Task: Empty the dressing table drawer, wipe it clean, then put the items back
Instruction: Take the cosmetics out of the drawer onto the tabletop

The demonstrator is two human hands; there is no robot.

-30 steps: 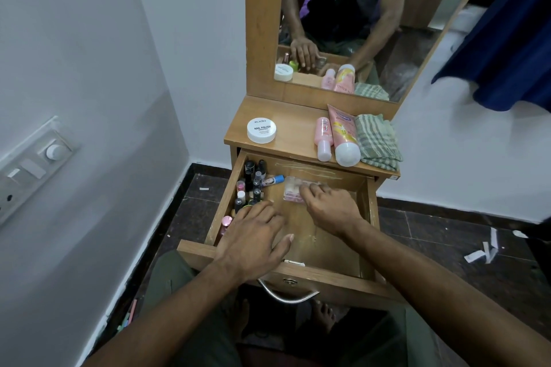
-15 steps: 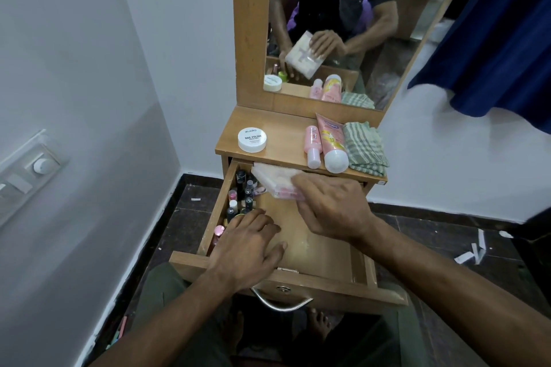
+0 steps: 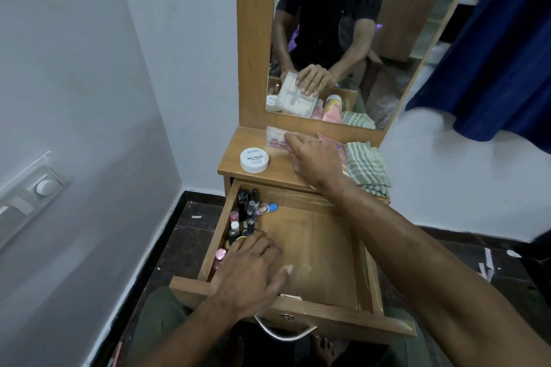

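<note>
The right hand (image 3: 313, 159) pinches a clear packet (image 3: 277, 138) of pink pieces at the back of the table top (image 3: 232, 164), its fingers curled on the packet's near edge; a white nail-polish tub (image 3: 254, 160) sits left of those fingers. The left hand (image 3: 250, 271) lies flat, fingers spread, in the open drawer (image 3: 313, 247), fingertips touching the small bottles (image 3: 249, 214) ahead.

scuffed wooden drawer (image 3: 310, 250), shiny metal handle (image 3: 284, 334)
</note>
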